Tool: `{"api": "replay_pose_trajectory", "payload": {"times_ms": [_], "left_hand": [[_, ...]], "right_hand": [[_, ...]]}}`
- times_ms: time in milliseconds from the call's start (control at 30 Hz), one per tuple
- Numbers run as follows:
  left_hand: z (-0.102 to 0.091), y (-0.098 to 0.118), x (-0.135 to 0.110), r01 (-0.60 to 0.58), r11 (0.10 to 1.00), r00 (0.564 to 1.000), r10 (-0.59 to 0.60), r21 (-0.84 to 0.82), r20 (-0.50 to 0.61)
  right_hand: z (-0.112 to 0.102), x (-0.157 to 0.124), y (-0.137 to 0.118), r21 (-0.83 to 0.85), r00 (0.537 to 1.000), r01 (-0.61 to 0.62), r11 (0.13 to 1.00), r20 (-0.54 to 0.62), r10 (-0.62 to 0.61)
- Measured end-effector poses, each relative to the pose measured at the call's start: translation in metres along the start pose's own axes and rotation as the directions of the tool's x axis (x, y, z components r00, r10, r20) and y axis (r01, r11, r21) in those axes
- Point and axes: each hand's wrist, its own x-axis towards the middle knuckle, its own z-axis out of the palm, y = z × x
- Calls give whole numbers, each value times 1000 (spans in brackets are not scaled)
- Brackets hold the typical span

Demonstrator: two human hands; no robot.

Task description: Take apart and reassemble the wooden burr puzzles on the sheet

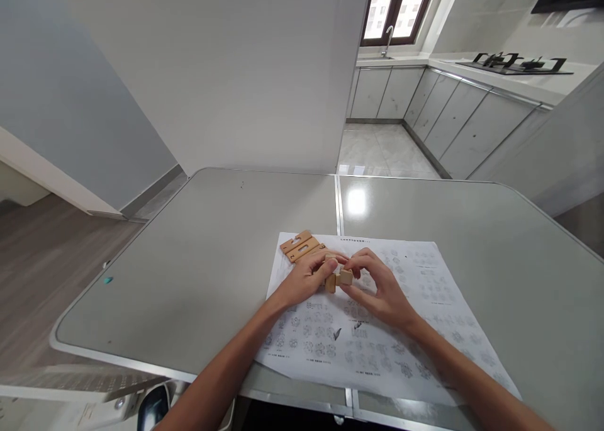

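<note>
Wooden block (338, 279) | left hand (306, 279) and right hand (380, 286) fingers pinched closed around it | above paper sheet (425, 292)

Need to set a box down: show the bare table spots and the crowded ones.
Bare: table left and right of the paper sheet. Crowded: the sheet's top, where left hand and right hand grip wooden pieces beside notched slats.
</note>
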Motion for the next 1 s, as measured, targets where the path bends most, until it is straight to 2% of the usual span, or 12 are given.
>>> {"api": "replay_pose_trajectory", "payload": {"times_ms": [100,233,333,400,500,700,867,1000], "left_hand": [[0,-2,1,21,999,1000,-21,-51,4],[-1,-6,2,104,980,991,-117,-171,-72],[-4,-11,2,155,957,970,-194,-245,-145],[-5,-14,2,168,954,957,-218,-246,-190],[-5,-17,2,162,957,950,-218,-242,-223],[-2,-14,0,189,961,956,-227,-200,-186],[0,-10,-1,212,961,958,-240,-176,-156],[2,-5,-2,202,977,964,-210,-65,-162]], "right_hand": [[-1,0,1,68,998,-66,995,9,66],[0,-1,3,104,990,-123,987,-60,130],[0,0,6,27,975,-185,982,-119,187],[1,0,8,-52,974,-200,978,-116,193],[5,-1,10,-159,986,-165,973,-50,159],[10,-4,13,-325,993,-89,942,46,110],[11,-5,18,-390,993,-79,917,52,108],[12,-6,21,-433,996,-70,899,25,90]]}}
